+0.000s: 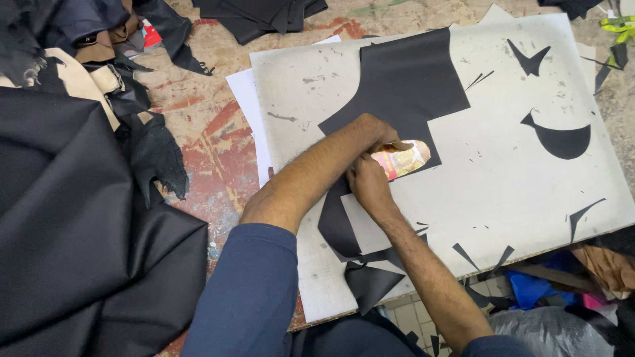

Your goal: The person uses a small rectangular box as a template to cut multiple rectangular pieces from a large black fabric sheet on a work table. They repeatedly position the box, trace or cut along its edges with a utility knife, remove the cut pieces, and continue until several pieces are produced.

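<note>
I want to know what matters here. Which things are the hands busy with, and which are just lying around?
In use:
left hand
right hand
colourful card template
black sheet
white cutting board

Lying about:
black offcuts
dark fabric pile
tan pieces

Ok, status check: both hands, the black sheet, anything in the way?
Left hand pressing colourful card template onto black sheet. Right hand at template's near edge, tool not visible. Black offcuts scattered on grey cutting board, none under the hands.

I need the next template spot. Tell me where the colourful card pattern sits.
Head view, centre: the colourful card pattern lies on the black leather sheet, pinned under the left hand, beside the right hand.
</note>
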